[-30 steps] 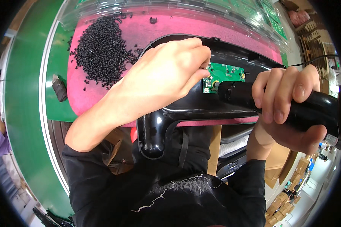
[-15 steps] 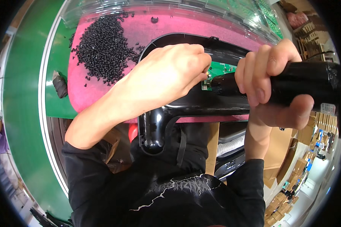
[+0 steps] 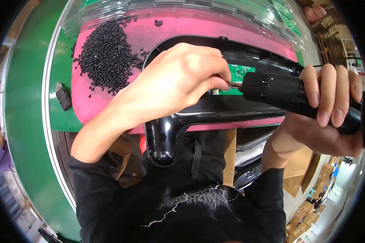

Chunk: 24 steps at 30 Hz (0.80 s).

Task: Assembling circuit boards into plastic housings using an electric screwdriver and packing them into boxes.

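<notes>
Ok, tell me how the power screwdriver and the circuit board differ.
The screwdriver is black; the board is green. The screwdriver is a thick cylinder, the board a flat sheet. The right hand holds the screwdriver; the board lies in the black housing. Both are partly hidden.

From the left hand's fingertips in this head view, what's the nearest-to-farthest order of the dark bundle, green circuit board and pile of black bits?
1. Green circuit board, just right of the left fingertips, in the black shell.
2. Pile of black bits, left, on the pink mat.
3. Dark bundle, farther left, on the green tabletop.
</notes>
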Each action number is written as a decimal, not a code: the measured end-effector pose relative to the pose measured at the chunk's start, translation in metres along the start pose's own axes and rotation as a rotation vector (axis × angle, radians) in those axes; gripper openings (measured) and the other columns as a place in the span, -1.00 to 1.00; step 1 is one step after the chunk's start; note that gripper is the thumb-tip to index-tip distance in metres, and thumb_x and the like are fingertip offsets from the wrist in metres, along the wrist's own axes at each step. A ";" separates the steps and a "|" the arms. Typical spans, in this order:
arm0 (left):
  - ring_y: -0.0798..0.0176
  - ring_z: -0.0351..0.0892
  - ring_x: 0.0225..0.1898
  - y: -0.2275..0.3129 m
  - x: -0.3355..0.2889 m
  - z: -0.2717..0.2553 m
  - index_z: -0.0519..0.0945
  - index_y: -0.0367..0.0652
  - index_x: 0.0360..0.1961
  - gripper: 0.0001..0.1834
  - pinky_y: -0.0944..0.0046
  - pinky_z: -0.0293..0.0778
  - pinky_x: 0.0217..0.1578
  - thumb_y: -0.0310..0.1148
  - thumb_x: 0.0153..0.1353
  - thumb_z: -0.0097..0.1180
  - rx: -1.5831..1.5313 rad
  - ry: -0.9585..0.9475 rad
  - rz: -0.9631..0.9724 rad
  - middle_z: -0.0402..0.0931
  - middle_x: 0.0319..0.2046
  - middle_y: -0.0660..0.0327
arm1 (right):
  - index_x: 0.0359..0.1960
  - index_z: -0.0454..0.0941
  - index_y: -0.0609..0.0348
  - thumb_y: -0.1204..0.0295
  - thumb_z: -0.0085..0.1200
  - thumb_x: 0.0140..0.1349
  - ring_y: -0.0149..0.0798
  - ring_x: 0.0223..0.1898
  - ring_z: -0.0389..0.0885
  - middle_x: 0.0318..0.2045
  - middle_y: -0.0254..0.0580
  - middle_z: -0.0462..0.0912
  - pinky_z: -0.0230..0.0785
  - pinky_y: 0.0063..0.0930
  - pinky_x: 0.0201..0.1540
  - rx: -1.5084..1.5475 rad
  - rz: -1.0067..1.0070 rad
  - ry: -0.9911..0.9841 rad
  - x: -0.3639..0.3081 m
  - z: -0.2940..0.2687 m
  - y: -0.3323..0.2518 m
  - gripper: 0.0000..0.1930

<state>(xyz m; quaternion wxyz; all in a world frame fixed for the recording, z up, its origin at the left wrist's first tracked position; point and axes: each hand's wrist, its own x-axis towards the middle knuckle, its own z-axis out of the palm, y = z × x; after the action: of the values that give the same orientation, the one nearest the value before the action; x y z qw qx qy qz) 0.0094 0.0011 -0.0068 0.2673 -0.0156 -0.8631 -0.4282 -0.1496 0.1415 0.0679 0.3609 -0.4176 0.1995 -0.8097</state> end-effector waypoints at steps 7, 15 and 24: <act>0.10 0.59 -0.30 0.008 -0.004 0.003 0.54 -0.27 -0.19 -0.75 0.19 0.49 -0.25 -0.43 0.11 0.20 0.142 -0.050 -0.115 0.55 -0.36 0.10 | -0.26 0.35 0.20 0.07 0.14 0.04 -0.52 -0.58 0.31 -0.55 -0.41 0.41 0.14 -0.59 -0.39 -0.275 0.129 0.021 -0.001 -0.008 -0.023 -0.54; 0.21 0.52 -0.34 0.085 -0.002 0.003 0.50 -0.18 -0.34 -0.76 0.26 0.40 -0.35 -0.24 0.12 0.16 0.589 -0.738 -0.078 0.48 -0.44 0.24 | -0.13 0.40 0.25 0.01 -0.20 0.31 -0.42 -0.58 0.30 -0.56 -0.33 0.41 0.18 -0.45 -0.39 -0.483 0.111 -0.107 -0.004 -0.054 -0.024 -0.52; 0.14 0.52 -0.20 0.158 0.041 0.010 0.57 -0.30 -0.10 -0.72 0.22 0.44 -0.13 -0.39 0.19 0.17 0.640 -1.076 -0.210 0.56 -0.32 0.07 | -0.12 0.43 0.26 0.04 -0.26 0.37 -0.40 -0.60 0.33 -0.60 -0.30 0.41 0.24 -0.42 -0.40 -0.435 0.089 -0.147 -0.001 -0.065 -0.026 -0.53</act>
<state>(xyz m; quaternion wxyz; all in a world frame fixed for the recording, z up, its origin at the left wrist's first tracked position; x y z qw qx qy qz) 0.0104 0.1004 0.1229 -0.2559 -0.0632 -0.9589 -0.1050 -0.2137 0.1610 0.0466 0.3111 -0.5342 0.3607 -0.6984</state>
